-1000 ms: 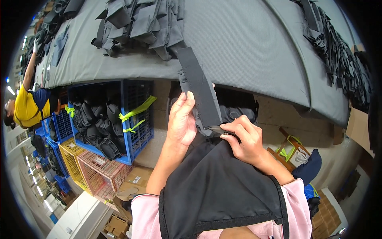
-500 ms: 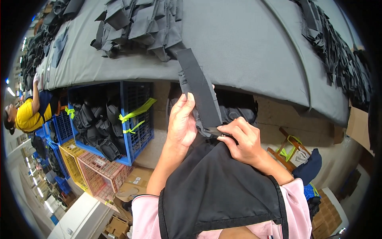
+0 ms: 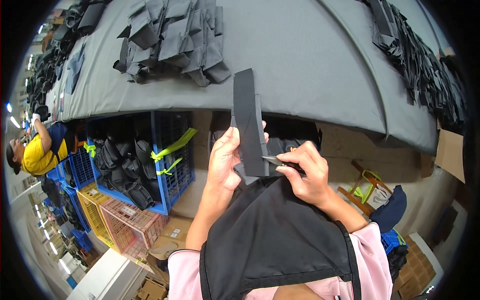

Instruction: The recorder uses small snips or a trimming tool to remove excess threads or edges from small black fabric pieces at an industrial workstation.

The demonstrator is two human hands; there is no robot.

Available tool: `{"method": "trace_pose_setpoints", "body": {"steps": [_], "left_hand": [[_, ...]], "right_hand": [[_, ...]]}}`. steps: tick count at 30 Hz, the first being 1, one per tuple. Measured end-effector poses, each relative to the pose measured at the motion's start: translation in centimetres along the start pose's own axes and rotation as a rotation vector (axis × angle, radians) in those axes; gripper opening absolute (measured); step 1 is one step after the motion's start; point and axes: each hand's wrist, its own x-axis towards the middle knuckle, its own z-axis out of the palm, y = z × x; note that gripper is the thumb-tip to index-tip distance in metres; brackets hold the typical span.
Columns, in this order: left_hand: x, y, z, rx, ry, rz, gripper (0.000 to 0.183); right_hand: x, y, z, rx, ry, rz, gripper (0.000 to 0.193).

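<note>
My left hand (image 3: 223,159) is closed round a sewn dark grey fabric piece (image 3: 246,122), a long flat strip with lighter grey edges, holding it upright in front of me. Some of its fingers are hidden behind the cloth. Between the thumb and fingers of my right hand (image 3: 309,174) is a pair of small thread snips (image 3: 273,160), mostly covered by the hand. Their pointed tips lie at the lower right edge of the piece. A black apron (image 3: 280,230) hangs below both hands.
A grey-covered table (image 3: 295,65) stretches ahead, bearing a pile of folded grey pieces (image 3: 175,45) and another heap (image 3: 410,65) at right. A blue crate (image 3: 159,165) with black items stands left, near pink (image 3: 132,220) and yellow crates. A person in yellow (image 3: 37,150) works far left.
The fabric piece has turned from slanting to nearly upright and come slightly nearer. The snips have shifted from its lower end to its right edge.
</note>
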Motion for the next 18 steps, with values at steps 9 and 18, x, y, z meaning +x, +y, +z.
{"method": "trace_pose_setpoints", "body": {"steps": [9,18], "left_hand": [[0.2,-1.2,-1.2,-0.299,-0.116,-0.072,0.020],[0.4,-2.9,0.9,-0.473,-0.185,-0.204,0.026]], "right_hand": [[0.9,0.1,0.5,0.294,0.060,0.158,0.024],[1.0,0.0,2.4,0.055,0.020,-0.116,0.036]]}}
